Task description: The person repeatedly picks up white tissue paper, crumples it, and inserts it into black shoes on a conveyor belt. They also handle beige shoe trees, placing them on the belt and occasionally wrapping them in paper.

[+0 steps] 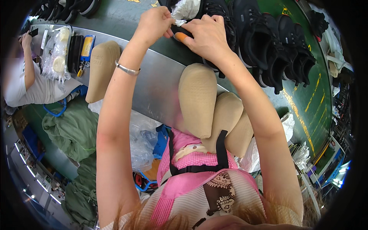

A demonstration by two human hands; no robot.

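At the far middle, my left hand (pixel 155 25) is closed, its fingertips pinching at the edge of a crumpled white tissue paper (pixel 186 8). The paper sits at a black shoe (pixel 166 4), mostly hidden behind my hands. My right hand (pixel 209 36) bends over the shoe's dark rim, with an orange cover on one finger; its grip looks closed on the shoe. Below it, beige moulded shoe inserts (pixel 197 99) lean between the metal table edge and my lap. Another beige insert (pixel 103 69) rests at the left, beside my forearm.
Several black shoes (pixel 253 34) stand in a row at the right on the green surface. The metal table edge (pixel 157 82) runs before me. Left, there are plastic-wrapped rolls (pixel 57 53) and a blue-yellow holder (pixel 87 48). A person's arm (pixel 28 65) is at far left.
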